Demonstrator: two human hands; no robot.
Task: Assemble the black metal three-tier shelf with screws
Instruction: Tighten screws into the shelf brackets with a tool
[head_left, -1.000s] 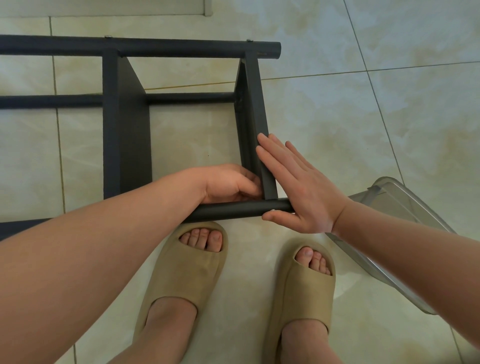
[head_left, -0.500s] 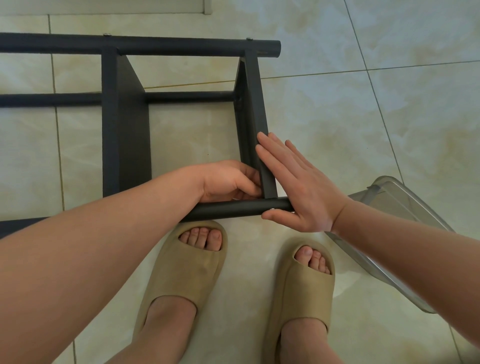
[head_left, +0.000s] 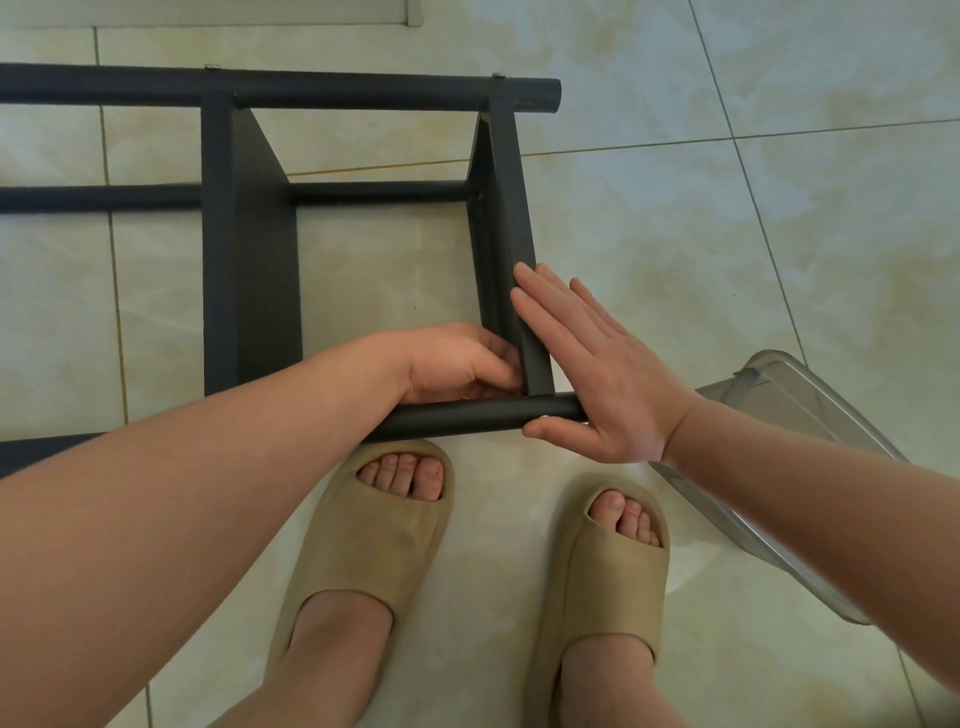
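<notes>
While lying on its side on the tiles, shelf: black metal, only partly within view; ran off the left edge; sat just ahead of the feet.
round tubes, counted: 3 visible, namely far tube along the top, low tube down near the floor, near tube just above the toes.
flat panels, counted: 2 visible, namely wide panel at left and end panel at right; ran from the far tube toward the near tube.
screw heads, counted: 3 small bright ones; 2 on top of the far tube, 1 on the near tube beside the right thumb.
left hand: reached inside the frame to the corner of end panel and near tube; fingers curled in tight, tips against the panel's inner face; could not tell of any small part pinched there.
right hand: lay flat against the outer face of the end panel; four fingers straight and close together, pointed away along the panel; thumb stretched beneath the open end of the near tube; gripped nothing.
slippers, counted: 2, tan, open-toed, side by side below the near tube.
tub, counted: 1, clear plastic, on the floor at right, partly hidden behind the right forearm; contents not legible.
tiles: pale, marbled, with thin grout lines.
</notes>
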